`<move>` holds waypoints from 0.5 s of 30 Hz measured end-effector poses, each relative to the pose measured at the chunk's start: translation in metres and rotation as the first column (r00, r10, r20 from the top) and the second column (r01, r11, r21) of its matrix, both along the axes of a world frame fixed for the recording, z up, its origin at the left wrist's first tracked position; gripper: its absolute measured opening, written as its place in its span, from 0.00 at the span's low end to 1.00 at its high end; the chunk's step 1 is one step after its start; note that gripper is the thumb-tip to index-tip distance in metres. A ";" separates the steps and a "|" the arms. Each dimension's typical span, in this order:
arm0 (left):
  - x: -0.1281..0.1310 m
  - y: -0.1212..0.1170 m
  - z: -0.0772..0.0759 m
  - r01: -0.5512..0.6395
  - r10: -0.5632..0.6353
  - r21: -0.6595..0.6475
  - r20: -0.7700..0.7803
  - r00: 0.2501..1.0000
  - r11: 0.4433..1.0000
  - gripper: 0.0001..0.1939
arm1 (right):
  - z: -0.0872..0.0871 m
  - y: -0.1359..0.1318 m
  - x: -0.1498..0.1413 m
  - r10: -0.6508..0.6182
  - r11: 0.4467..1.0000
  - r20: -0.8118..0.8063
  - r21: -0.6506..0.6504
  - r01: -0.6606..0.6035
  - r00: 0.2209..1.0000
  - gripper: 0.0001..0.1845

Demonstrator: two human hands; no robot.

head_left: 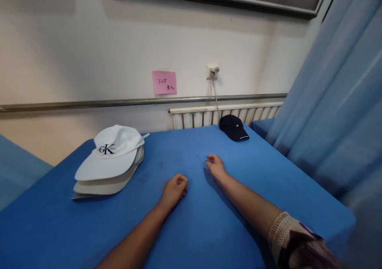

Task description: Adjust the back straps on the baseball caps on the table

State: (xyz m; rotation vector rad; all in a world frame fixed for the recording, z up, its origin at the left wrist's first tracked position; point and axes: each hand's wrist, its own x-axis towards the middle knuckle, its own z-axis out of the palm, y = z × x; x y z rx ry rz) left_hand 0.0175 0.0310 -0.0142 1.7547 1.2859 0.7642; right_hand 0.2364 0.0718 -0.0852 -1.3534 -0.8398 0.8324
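My left hand (174, 187) rests on the blue tabletop with its fingers curled into a loose fist; nothing shows in it. Farther forward and to the right is my right hand (216, 167), its thumb and fingers bent towards each other. A faint thin line lies by those fingertips, too fine to name, and I cannot tell whether the hand holds it. To the left of both hands sits a stack of caps (109, 187), topped by a white cap (119, 141) with black "CK" lettering. Beyond my right hand a dark navy cap (231, 126) lies near the far edge.
The blue-covered table (191, 229) meets a wall with a metal rail (134, 102) and a white radiator (197, 119). A cord hangs from a wall socket (211, 73). A pink note (164, 82) is stuck above the rail. Blue curtains (334, 86) hang on the right.
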 end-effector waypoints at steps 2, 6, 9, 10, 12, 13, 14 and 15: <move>0.018 -0.004 -0.012 0.130 -0.122 0.087 -0.084 0.989 0.988 0.06 | 0.007 0.013 0.040 -0.149 0.986 -0.026 -0.073 0.147 0.988 0.18; 0.017 -0.001 -0.015 0.238 -0.216 0.138 -0.157 0.964 0.961 0.08 | 0.021 0.029 0.122 -0.341 0.930 -0.104 -0.186 0.319 0.934 0.18; 0.011 0.005 -0.013 0.263 -0.229 0.150 -0.211 0.950 0.953 0.11 | 0.026 0.037 0.164 -0.406 0.906 -0.187 -0.213 0.367 0.894 0.18; 0.010 0.007 -0.013 0.266 -0.229 0.150 -0.224 0.947 0.952 0.11 | 0.027 0.039 0.173 -0.412 0.904 -0.221 -0.219 0.367 0.884 0.19; 0.010 0.008 -0.015 0.262 -0.225 0.148 -0.227 0.947 0.954 0.10 | 0.027 0.045 0.184 -0.411 0.907 -0.282 -0.218 0.359 0.867 0.18; 0.010 0.008 -0.016 0.258 -0.223 0.146 -0.219 0.950 0.955 0.10 | 0.027 0.048 0.187 -0.409 0.909 -0.307 -0.217 0.356 0.859 0.18; 0.009 0.008 -0.018 0.252 -0.220 0.144 -0.205 0.954 0.957 0.10 | 0.027 0.051 0.188 -0.412 0.909 -0.326 -0.216 0.357 0.851 0.18; 0.009 0.008 -0.019 0.246 -0.218 0.143 -0.188 0.958 0.959 0.10 | 0.026 0.053 0.186 -0.419 0.906 -0.339 -0.215 0.364 0.842 0.18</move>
